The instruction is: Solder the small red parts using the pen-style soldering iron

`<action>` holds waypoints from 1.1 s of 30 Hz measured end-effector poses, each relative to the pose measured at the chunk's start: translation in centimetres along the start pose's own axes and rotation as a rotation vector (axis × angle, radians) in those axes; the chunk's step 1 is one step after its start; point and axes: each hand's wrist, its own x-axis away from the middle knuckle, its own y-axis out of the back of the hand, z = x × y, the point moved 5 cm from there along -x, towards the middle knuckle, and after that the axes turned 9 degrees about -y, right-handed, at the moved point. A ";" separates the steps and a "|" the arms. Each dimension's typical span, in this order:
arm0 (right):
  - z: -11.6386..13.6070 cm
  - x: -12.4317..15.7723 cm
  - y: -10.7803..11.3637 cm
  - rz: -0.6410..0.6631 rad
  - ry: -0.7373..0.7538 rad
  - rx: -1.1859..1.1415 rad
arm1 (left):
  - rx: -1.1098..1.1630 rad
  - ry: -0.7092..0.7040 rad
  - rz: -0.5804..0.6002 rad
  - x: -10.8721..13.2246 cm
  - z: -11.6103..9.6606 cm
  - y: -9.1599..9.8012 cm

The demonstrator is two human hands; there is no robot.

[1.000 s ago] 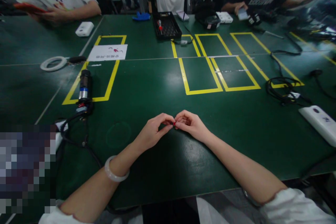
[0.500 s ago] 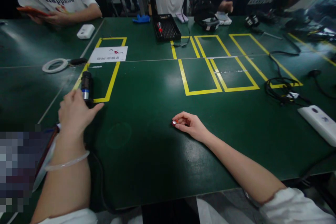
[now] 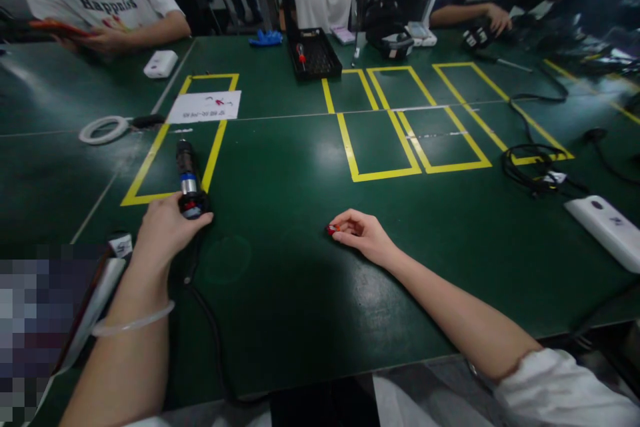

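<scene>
My left hand (image 3: 165,230) grips the near, cabled end of a black cylindrical electric tool (image 3: 188,179) with a silver and blue band; the tool lies on the green table (image 3: 280,213), across the yellow tape outline (image 3: 150,159) at the left. Its black cable (image 3: 210,327) runs back toward me. My right hand (image 3: 361,235) rests on the table in the middle, its fingertips pinched on a small red part (image 3: 333,229). A pale bangle sits on my left wrist.
A white tape ring (image 3: 103,129) and a white paper label (image 3: 205,107) lie at the far left. A black tray (image 3: 315,53) stands at the back. Coiled black cables (image 3: 535,167) and a white device (image 3: 605,227) sit at the right. Other people sit across the table.
My left hand left the small red part, reached left and took hold of the black tool, dragging its near end toward me and right. My right hand stayed in place with the red part.
</scene>
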 end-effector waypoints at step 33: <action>2.0 0.9 1.1 -0.141 0.323 0.579 | -0.005 -0.455 0.084 4.4 -22.1 -8.4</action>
